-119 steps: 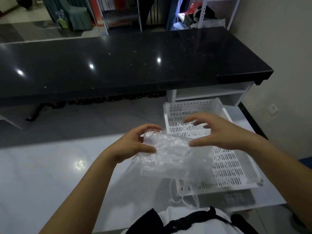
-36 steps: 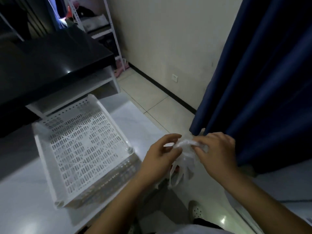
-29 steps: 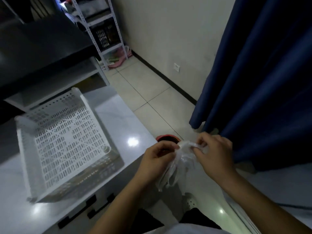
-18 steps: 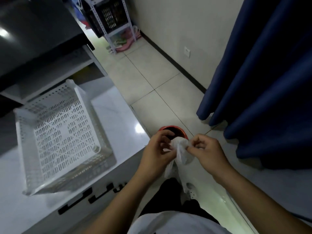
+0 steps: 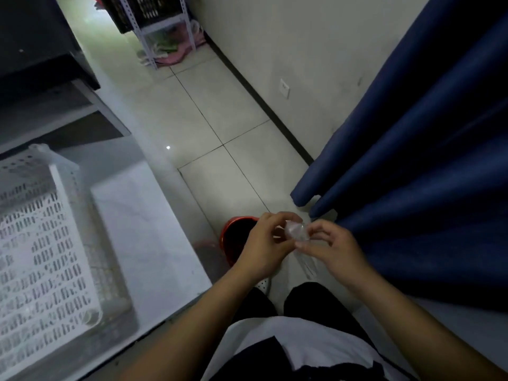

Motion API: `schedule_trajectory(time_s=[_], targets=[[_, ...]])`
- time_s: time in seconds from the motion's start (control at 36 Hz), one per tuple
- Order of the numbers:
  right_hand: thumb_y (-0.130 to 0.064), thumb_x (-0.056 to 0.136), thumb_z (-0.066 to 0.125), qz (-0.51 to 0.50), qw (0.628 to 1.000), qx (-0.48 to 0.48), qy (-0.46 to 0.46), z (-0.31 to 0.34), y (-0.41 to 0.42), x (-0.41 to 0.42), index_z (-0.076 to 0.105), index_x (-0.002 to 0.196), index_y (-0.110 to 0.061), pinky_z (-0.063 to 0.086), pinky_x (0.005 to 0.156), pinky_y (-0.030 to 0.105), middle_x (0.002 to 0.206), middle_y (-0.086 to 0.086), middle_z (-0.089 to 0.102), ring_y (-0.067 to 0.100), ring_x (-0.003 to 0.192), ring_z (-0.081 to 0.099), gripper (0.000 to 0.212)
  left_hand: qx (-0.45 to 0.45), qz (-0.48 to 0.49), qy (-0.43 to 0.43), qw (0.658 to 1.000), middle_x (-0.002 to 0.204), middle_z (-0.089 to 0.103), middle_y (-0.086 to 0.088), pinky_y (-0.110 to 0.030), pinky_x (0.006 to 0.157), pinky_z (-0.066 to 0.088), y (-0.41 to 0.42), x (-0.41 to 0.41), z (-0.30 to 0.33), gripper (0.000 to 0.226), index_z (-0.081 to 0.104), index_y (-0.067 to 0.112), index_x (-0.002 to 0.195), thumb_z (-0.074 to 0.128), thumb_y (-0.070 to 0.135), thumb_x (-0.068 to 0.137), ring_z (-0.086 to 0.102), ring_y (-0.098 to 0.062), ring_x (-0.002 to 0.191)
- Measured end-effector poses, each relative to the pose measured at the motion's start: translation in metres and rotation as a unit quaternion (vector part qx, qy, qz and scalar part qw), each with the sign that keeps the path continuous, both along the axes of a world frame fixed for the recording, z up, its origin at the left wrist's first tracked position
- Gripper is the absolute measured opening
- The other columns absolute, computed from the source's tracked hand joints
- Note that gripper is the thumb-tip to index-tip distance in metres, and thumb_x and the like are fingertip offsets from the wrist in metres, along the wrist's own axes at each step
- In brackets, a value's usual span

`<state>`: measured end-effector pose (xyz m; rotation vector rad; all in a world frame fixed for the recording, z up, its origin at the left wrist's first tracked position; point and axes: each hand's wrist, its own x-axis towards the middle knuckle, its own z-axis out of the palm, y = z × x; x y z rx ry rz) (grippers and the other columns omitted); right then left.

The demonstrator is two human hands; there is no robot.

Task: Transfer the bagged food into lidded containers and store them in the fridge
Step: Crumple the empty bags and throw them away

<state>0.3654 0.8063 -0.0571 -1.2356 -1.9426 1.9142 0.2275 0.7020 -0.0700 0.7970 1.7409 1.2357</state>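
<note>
A crumpled clear plastic bag [image 5: 297,232] is pinched between my two hands above the floor. My left hand [image 5: 262,247] grips its left side with thumb and fingers. My right hand [image 5: 330,247] grips its right side, and a thin tail of the bag hangs down below it. Just under and left of my left hand stands a red bin [image 5: 235,237] on the floor, partly hidden by that hand. No food or lidded container shows in view.
A white slotted plastic tray [image 5: 41,257] sits on the white countertop [image 5: 143,235] at left. A dark blue curtain [image 5: 426,160] hangs at right. A black counter [image 5: 35,50] and a metal shelf rack [image 5: 159,28] stand farther back on the tiled floor [image 5: 220,119].
I have turned from the counter to the right and look down at the floor. The bag went from spread open to balled small between both hands, now beside the red bin.
</note>
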Motion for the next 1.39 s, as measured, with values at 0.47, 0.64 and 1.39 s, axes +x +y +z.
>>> schedule_trajectory(time_s=[0.47, 0.64, 1.39], targets=[[-0.007, 0.082, 0.073, 0.291, 0.956, 0.043, 0.009, -0.099, 0.116, -0.024, 0.066, 0.080, -0.030, 0.044, 0.085, 0.014, 0.096, -0.012, 0.066, 0.002, 0.099, 0.059, 0.024, -0.118, 0.184, -0.173, 0.960, 0.101, 0.073, 0.003, -0.024, 0.079, 0.057, 0.055, 0.019, -0.044, 0.041, 0.065, 0.015, 0.125, 0.072, -0.002, 0.088, 0.072, -0.008, 0.087], [-0.020, 0.080, 0.080, 0.368, 0.924, 0.093, -0.050, -0.144, 0.136, -0.038, 0.073, 0.087, -0.027, 0.048, 0.092, 0.039, 0.102, -0.006, 0.069, 0.015, 0.104, 0.058, 0.012, -0.187, 0.183, -0.077, 0.962, 0.093, 0.067, -0.015, -0.031, 0.066, 0.050, 0.071, 0.026, -0.097, 0.014, 0.066, 0.017, 0.100, 0.066, 0.005, 0.093, 0.062, -0.018, 0.073], [-0.035, 0.093, 0.063, 0.410, 0.843, 0.041, -0.345, -0.457, 0.132, -0.074, 0.056, 0.134, -0.014, 0.041, 0.103, 0.035, 0.138, 0.008, 0.055, 0.027, 0.124, 0.052, 0.047, -0.444, 0.067, -0.054, 0.892, 0.160, 0.024, -0.016, -0.045, 0.106, 0.044, 0.048, -0.028, -0.523, 0.082, 0.023, 0.027, 0.159, 0.061, 0.015, 0.087, 0.035, -0.041, 0.141]])
